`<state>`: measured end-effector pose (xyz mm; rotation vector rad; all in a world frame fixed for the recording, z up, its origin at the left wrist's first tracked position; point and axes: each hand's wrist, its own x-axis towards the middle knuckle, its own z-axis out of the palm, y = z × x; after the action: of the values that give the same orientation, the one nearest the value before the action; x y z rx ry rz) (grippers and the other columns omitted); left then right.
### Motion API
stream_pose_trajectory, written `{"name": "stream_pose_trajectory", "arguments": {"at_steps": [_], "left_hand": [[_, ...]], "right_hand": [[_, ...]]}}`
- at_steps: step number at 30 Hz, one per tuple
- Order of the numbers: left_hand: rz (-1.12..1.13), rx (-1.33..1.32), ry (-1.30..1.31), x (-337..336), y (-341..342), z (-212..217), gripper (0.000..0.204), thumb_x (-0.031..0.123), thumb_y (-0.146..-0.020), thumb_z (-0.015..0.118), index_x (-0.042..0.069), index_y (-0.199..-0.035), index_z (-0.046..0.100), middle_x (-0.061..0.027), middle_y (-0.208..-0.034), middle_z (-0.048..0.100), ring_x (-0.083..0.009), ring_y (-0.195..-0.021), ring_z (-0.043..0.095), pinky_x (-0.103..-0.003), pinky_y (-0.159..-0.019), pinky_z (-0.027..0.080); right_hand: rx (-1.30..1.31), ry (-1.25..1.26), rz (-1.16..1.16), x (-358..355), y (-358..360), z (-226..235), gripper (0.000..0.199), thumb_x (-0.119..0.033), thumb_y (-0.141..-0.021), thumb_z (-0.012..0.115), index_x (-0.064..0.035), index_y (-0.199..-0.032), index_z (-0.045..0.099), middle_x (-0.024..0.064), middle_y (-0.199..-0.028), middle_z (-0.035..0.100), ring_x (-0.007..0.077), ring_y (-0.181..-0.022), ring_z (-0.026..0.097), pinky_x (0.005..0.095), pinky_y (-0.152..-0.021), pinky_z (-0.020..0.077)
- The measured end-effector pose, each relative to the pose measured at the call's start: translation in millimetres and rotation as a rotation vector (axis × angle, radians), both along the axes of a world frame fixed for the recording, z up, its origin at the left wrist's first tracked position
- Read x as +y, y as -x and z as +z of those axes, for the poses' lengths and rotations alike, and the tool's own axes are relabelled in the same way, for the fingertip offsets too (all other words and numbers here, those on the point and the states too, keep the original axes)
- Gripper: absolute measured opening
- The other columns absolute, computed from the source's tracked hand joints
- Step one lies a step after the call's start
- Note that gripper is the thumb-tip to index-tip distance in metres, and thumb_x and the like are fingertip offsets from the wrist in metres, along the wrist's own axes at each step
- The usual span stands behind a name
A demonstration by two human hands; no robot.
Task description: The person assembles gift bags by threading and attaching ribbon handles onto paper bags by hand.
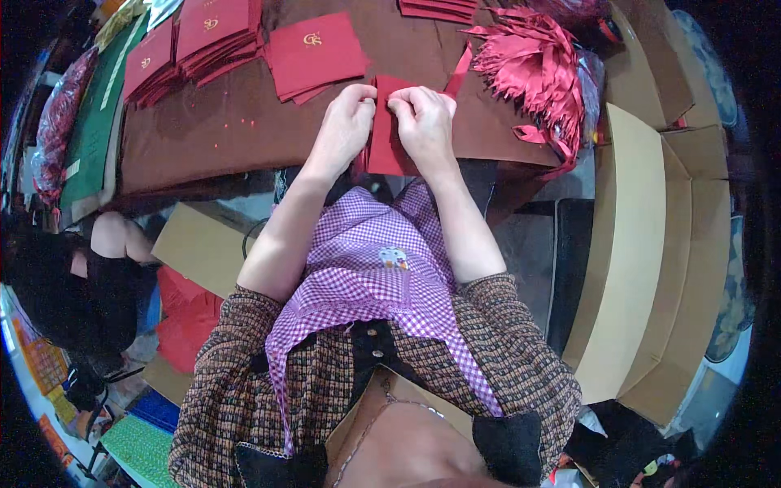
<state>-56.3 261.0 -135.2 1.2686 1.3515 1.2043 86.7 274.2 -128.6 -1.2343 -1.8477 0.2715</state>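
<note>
At the table's near edge I hold a red folded paper piece (387, 150), upright and narrow; whether it is a bag or a card cannot be made out. My left hand (345, 128) pinches its left edge near the top. The fingers of my right hand (425, 126) are closed at its upper right side. A red ribbon strip (460, 69) sticks up just behind the right hand; whether that hand grips it is hidden. Close by on the left lies a small stack of red pieces (316, 57) with a gold emblem on top.
Taller red stacks (213, 32) stand farther left on the brown-covered table (244, 146). A heap of red ribbons (533, 69) lies at the right. An open cardboard box (643, 260) stands beside me on the right; another person's arm (118, 237) shows at the left.
</note>
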Motion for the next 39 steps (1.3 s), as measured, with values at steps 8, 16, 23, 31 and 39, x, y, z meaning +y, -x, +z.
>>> {"name": "stream_pose_trajectory", "arguments": {"at_steps": [8,16,23,31,39], "left_hand": [[-0.167,-0.163,0.07,0,6,5,0.026,0.005,-0.087,0.05,-0.007,-0.108,0.059,-0.0042,-0.079,0.063,-0.0086,-0.065,0.058,-0.023,-0.058,0.047],[-0.193,0.142,0.028,4,10,0,0.019,0.007,-0.088,0.055,-0.003,-0.103,0.06,-0.0041,-0.075,0.063,-0.0086,-0.066,0.058,-0.025,-0.06,0.049],[-0.111,0.456,-0.359,7,3,8,0.015,0.009,-0.089,0.051,-0.004,-0.094,0.056,-0.0277,-0.082,0.06,-0.0434,-0.082,0.06,-0.047,-0.067,0.048],[-0.04,0.42,-0.285,9,4,-2,0.013,0.008,-0.088,0.051,-0.003,-0.09,0.057,-0.0252,-0.076,0.061,-0.04,-0.076,0.062,-0.046,-0.064,0.049],[0.24,0.251,-0.057,24,52,-8,0.021,0.013,-0.092,0.048,-0.004,-0.097,0.058,-0.0084,-0.068,0.062,-0.0151,-0.06,0.058,-0.029,-0.057,0.048]], "right_hand": [[0.002,0.075,0.04,-2,-3,0,0.011,-0.015,-0.076,0.065,-0.0035,-0.077,0.066,0.0089,-0.076,0.066,0.0226,-0.073,0.062,0.0342,-0.078,0.0416],[0.057,0.213,0.33,10,-18,27,0.032,-0.003,-0.075,0.063,-0.0055,-0.107,0.063,0.0138,-0.073,0.064,0.0217,-0.064,0.064,0.0318,-0.062,0.0493],[-0.418,-0.024,0.418,40,-26,45,0.023,-0.01,-0.083,0.057,-0.0179,-0.103,0.065,0.0055,-0.081,0.065,0.0226,-0.082,0.061,0.0386,-0.086,0.0362],[-0.625,0.046,0.505,54,-22,48,0.01,-0.012,-0.082,0.058,-0.0136,-0.091,0.061,0.0049,-0.081,0.064,0.0233,-0.088,0.059,0.0378,-0.088,0.0339],[-0.629,0.089,0.416,55,-31,44,0.005,-0.014,-0.083,0.056,-0.012,-0.087,0.058,0.003,-0.082,0.065,0.0216,-0.087,0.06,0.0382,-0.086,0.0349]]}}
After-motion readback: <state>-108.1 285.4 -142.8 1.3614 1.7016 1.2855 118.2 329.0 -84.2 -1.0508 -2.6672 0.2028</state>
